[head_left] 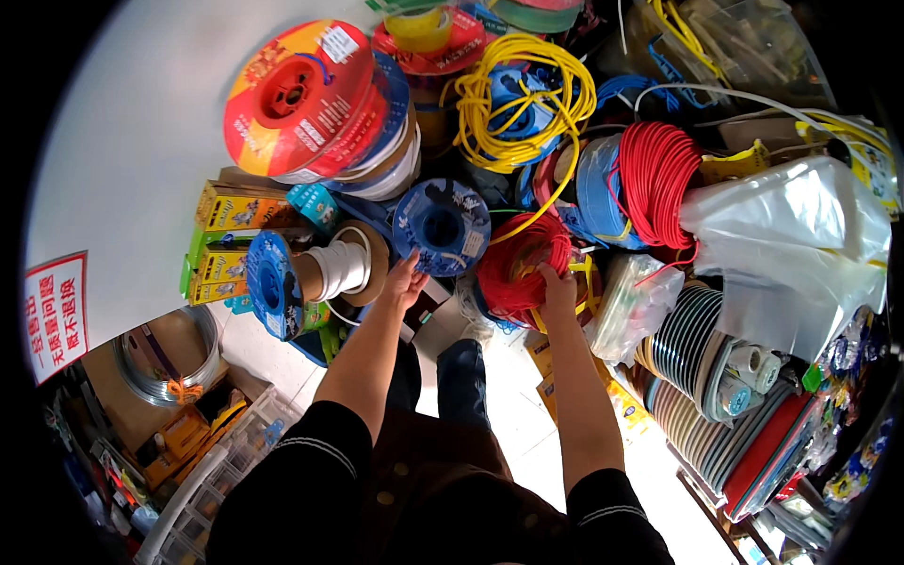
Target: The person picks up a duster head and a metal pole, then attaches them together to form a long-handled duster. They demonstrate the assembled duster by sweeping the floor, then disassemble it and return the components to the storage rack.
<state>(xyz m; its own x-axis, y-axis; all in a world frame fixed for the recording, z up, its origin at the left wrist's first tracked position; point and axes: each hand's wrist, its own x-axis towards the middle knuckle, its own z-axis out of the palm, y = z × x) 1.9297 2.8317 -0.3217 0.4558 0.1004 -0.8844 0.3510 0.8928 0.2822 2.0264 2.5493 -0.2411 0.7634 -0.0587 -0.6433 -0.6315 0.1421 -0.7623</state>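
Note:
Near the middle, my left hand (pixel 405 282) is at the lower left rim of a blue spool (pixel 408 218) with a dark centre hole. Its fingers are closed on that rim. My right hand (pixel 559 288) is closed on the right side of a red wire coil (pixel 508 291), its fingertips partly hidden among the strands. Spool and coil sit side by side. A yellow cable coil (pixel 480 122) lies beyond them, with one strand trailing down towards the red coil. Left of my left hand, a reel of white cord (pixel 337 266) with a blue end disc lies on its side.
Large red-and-yellow spools (pixel 325 122) are stacked at the far left. Another red wire coil (pixel 656 179) lies to the right beside a clear plastic bag (pixel 786 235). Striped rolls (pixel 687 344) stand at the right. Small yellow boxes (pixel 235 209) sit at the left.

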